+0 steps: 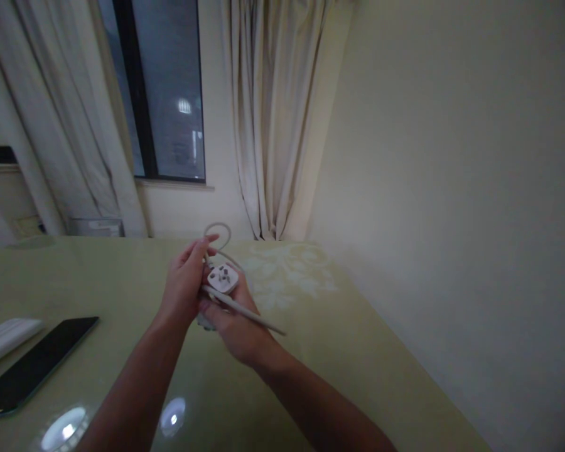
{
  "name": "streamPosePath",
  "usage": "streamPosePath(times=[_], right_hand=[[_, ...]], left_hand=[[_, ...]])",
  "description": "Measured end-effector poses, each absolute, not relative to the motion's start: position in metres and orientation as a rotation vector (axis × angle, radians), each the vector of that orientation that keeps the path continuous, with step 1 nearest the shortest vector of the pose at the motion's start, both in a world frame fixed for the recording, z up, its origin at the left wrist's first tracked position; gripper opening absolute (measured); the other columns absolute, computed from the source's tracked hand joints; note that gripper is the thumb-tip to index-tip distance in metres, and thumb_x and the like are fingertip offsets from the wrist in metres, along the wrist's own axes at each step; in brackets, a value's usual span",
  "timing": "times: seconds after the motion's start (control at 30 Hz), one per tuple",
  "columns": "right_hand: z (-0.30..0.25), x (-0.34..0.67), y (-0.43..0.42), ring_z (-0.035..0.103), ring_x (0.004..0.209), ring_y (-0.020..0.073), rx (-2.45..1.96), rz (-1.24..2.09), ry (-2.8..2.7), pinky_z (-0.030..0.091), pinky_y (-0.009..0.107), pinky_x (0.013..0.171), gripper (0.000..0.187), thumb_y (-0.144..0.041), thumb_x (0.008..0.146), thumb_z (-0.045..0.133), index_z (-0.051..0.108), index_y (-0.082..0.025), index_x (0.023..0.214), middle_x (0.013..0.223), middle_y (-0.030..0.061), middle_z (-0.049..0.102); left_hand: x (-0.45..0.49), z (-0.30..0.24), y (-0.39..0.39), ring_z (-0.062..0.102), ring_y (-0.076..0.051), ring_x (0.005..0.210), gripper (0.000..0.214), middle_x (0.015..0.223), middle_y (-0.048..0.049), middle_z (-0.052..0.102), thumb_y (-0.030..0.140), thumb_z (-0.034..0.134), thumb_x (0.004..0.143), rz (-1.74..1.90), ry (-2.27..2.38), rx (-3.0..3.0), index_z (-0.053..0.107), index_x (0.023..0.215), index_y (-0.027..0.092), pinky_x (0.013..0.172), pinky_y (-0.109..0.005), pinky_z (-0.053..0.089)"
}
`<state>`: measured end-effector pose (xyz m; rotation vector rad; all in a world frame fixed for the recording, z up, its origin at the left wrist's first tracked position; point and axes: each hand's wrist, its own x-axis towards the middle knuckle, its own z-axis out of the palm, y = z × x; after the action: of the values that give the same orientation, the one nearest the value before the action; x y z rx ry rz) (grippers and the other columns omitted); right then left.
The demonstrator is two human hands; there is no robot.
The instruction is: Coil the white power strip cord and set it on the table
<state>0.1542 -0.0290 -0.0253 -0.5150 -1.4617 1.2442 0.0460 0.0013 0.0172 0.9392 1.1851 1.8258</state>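
Both hands are together above the table, working on a white power plug [223,279] with its metal pins turned toward me. My left hand [187,279] pinches the pale grey cable [250,314] beside the plug. From below and the right, my right hand [238,323] is closed around the plug and a folded strand of the cable. One loop of cable rises beyond my left fingertips, while another stretch sticks out to the lower right across my right hand. A whitish part [205,323] shows under the hands; its kind cannot be made out.
On the left of the glossy greenish table [132,276] lie a black flat device [37,364] and a white object [7,339]. A wall [433,220] borders the table on the right. Beyond stand curtains [277,125] and a window [169,94].
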Motion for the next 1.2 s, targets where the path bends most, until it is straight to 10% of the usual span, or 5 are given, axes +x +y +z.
streamPosePath(times=[0.17,0.3,0.77,1.1,1.2], right_hand=[[0.010,0.186,-0.060,0.065,0.130,0.0271,-0.508,1.051,-2.008,0.050,0.042,0.114,0.054,-0.049,0.088,0.081,0.070,-0.026,0.135,0.126,0.0056,0.076],[0.035,0.213,-0.089,0.076,0.094,0.0219,-0.532,1.074,-2.196,0.058,0.032,0.086,0.046,-0.060,0.091,0.074,0.077,-0.023,0.120,0.098,0.0043,0.080],[0.023,0.244,0.002,0.052,0.056,0.0132,-1.150,0.484,-1.553,0.034,0.027,0.055,0.053,-0.060,0.097,0.061,0.059,-0.020,0.061,0.058,-0.0004,0.060],[0.028,0.255,0.011,0.054,0.059,0.0113,-0.704,0.578,-1.157,0.044,0.024,0.058,0.037,-0.053,0.103,0.055,0.066,-0.019,0.093,0.068,-0.0029,0.060],[0.033,0.264,0.009,0.040,0.054,0.0095,-0.605,0.450,-1.005,0.031,0.022,0.051,0.034,-0.052,0.104,0.055,0.065,-0.020,0.097,0.063,-0.0074,0.047]], left_hand=[[0.030,0.019,0.002,0.039,-0.004,0.041,0.053,0.086,0.0027,0.061,0.056,0.073,0.079,1.838,1.198,0.916,0.077,0.118,0.020,0.034,-0.019,0.028],[0.034,0.015,0.002,0.034,-0.005,0.042,0.046,0.072,0.0057,0.050,0.058,0.068,0.086,1.850,1.263,1.124,0.077,0.111,0.020,0.036,-0.019,0.024],[0.096,0.002,-0.024,0.053,-0.017,0.064,0.021,0.071,-0.0023,0.064,0.037,0.063,0.097,1.495,1.129,2.150,0.075,0.085,0.023,0.063,-0.027,0.040],[0.075,0.003,-0.010,0.037,-0.010,0.045,0.051,0.082,0.0034,0.067,0.045,0.052,0.101,1.852,1.161,1.481,0.037,0.145,0.025,0.043,-0.021,0.029],[0.060,0.005,-0.001,0.031,-0.008,0.043,0.050,0.081,0.0006,0.066,0.055,0.052,0.097,1.791,1.172,1.304,0.058,0.130,0.018,0.037,-0.021,0.024]])
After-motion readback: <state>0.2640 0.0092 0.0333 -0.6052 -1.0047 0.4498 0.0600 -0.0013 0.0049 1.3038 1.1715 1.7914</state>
